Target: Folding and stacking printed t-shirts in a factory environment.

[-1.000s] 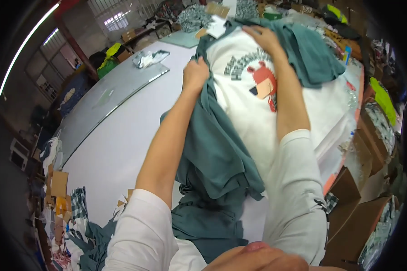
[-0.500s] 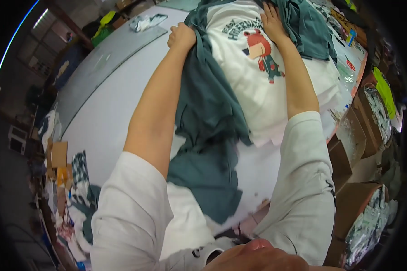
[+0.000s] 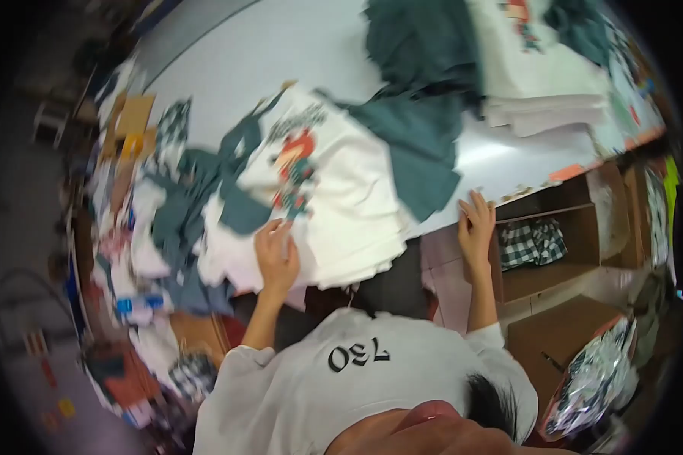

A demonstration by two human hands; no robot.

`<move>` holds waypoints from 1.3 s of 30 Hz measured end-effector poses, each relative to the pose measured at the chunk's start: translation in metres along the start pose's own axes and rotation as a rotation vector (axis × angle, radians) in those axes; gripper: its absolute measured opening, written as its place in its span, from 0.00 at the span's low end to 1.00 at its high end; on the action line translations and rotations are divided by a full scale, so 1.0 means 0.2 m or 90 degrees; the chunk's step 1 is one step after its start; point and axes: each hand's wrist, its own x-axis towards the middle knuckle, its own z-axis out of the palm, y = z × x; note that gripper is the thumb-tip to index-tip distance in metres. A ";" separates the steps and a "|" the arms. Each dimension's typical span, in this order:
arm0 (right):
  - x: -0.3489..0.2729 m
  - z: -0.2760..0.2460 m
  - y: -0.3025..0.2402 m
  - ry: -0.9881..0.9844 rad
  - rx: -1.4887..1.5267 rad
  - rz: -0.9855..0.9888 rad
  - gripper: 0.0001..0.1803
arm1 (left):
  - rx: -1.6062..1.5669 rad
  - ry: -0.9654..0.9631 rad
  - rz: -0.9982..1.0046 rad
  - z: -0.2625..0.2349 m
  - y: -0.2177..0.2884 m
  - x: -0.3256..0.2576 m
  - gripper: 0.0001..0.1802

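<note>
My left hand (image 3: 277,259) rests at the lower edge of a white shirt (image 3: 349,182), its fingers apart and slightly bent, holding nothing that I can see. That shirt has dark green sleeves (image 3: 417,152) and a red and green animal print, and it lies on top of other layers at the table's near edge. At the same edge, to the right of the shirt, my right hand (image 3: 476,224) is open and empty with fingers spread. Farther right lies a second pile of white printed shirts (image 3: 542,80) with green cloth (image 3: 425,49) beside it.
Heaped green and white garments (image 3: 186,220) crowd the table's left end, near a cardboard box (image 3: 135,114). Under the right edge, open cartons (image 3: 546,284) hold checked cloth (image 3: 531,243). A clear plastic bag (image 3: 592,379) bulges at lower right. The white tabletop (image 3: 311,45) stretches behind.
Both hands have come off the far shirt pile and back to the near table edge. My view has swung left, so another printed shirt and the left heap show. The left fist has opened.
</note>
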 end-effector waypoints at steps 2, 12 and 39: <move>-0.16 0.03 -0.23 0.018 0.107 0.063 0.14 | -0.023 -0.013 -0.078 -0.08 0.02 -0.29 0.19; 0.24 0.32 -0.89 -0.038 0.257 -0.156 0.19 | -0.047 0.100 -0.155 -0.22 -0.01 -0.66 0.24; 0.40 0.45 -0.97 -0.231 0.167 -0.092 0.15 | -0.184 0.095 -0.292 -0.43 -0.74 0.01 0.18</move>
